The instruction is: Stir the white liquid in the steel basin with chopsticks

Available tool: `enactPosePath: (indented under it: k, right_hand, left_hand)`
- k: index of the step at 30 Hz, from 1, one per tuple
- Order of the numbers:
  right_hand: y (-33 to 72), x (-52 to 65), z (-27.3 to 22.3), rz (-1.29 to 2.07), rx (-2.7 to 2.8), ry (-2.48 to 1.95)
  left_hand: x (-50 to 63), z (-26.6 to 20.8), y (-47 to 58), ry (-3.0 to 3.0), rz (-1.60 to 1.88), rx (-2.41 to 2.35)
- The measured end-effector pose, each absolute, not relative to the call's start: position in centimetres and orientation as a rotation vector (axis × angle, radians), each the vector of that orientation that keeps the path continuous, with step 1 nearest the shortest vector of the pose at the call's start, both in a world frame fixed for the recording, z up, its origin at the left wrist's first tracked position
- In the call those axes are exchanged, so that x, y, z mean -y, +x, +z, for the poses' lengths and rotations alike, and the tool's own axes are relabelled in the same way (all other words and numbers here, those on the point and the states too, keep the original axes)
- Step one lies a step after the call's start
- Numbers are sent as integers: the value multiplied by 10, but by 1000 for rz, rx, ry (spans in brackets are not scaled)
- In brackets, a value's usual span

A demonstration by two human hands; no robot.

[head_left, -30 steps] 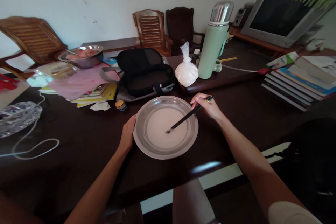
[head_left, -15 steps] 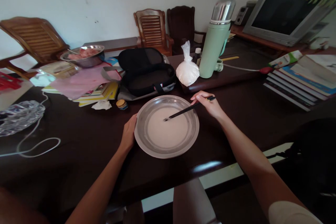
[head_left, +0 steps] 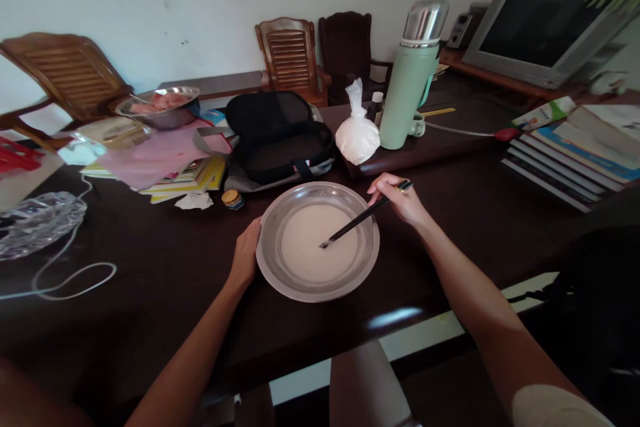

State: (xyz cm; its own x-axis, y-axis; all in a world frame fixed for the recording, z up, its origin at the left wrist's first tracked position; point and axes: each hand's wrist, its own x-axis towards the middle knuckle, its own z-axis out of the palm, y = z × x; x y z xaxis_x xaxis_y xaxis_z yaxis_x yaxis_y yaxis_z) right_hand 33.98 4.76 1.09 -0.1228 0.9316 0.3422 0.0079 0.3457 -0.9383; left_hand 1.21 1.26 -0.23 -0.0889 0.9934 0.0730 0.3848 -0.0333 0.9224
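A round metal bowl (head_left: 367, 267) stands on the dark table in front of me, with a pale, milky liquid (head_left: 310, 253) in its bottom. My left hand (head_left: 246, 252) grips the bowl's left rim; its fingertips are partly hidden by the bowl. In my right hand (head_left: 397, 199), the fingers are closed around black chopsticks (head_left: 355, 221). They slant down to the left over the bowl's right rim, and their whitened tips meet the liquid near its middle.
Behind the bowl lies an open black case (head_left: 277, 140). A tied bag of white powder (head_left: 357, 137) and a green thermos (head_left: 410, 93) stand behind to the right. Books (head_left: 560, 160) are stacked at right. A bowl of meat (head_left: 163, 110) sits back left; a small jar (head_left: 232, 199) is nearer.
My right hand has shifted slightly to the right, and the chopstick tips have moved toward me and a little right through the liquid. The left hand and bowl stay put.
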Motion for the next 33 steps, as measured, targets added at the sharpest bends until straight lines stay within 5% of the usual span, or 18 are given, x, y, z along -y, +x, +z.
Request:
enactPosePath:
  k: [33]
  right_hand:
    - [338, -46, 14, 1007, 1546, -940]
  left_hand:
    - [-12, 1, 15, 1504, 1119, -1556]
